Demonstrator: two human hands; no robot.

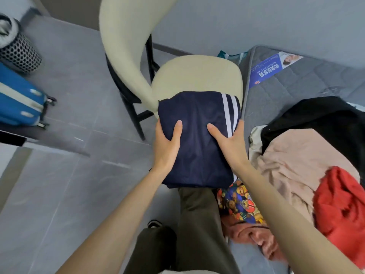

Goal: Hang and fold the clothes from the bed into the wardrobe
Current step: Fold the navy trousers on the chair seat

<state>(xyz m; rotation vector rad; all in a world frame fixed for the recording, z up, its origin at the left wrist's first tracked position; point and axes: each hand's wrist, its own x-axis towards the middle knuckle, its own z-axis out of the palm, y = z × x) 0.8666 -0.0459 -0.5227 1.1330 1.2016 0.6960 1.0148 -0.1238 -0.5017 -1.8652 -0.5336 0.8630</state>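
Floor: grey tiled floor (pixel 69 184) fills the left half of the view.
Bed: grey quilted mattress (pixel 296 84) runs along the right side, with no sheet on it.
Chair: cream upholstered chair with black legs (pixel 197 76) stands just beside the mattress edge, its curved back to the left.
Legs: the person's olive-brown trousers (pixel 197 224) show at the bottom centre, beside the bed.
Black item: black crumpled garment (pixel 316 115) lies on the mattress at the far right.
Beige item: pale beige-pink crumpled garment (pixel 292 161) lies against the black one, nearer the camera.
Task garment: folded navy garment with two white stripes (pixel 197 135) is held between both hands over the front edge of the chair seat; whether it rests on the seat cannot be told.
Red item: bright red crumpled garment (pixel 343 210) sits on the beige one.
Suitcase: blue wheeled suitcase with a cream band (pixel 17 99) lies at the left edge.
Bin: perforated black-and-white cylindrical bin (pixel 19 52) stands beyond the suitcase.
Patterned item: blue cartoon-print fabric (pixel 239 204) lies under the right forearm.
Pink item: salmon-pink garment (pixel 252 236) lies just below the print.
Label: blue printed label (pixel 270 70) lies on the mattress corner.
Left hand: left hand (pixel 167 147) grips the navy fold's left edge, thumb on top.
Right hand: right hand (pixel 229 143) grips its striped right edge, thumb on top.
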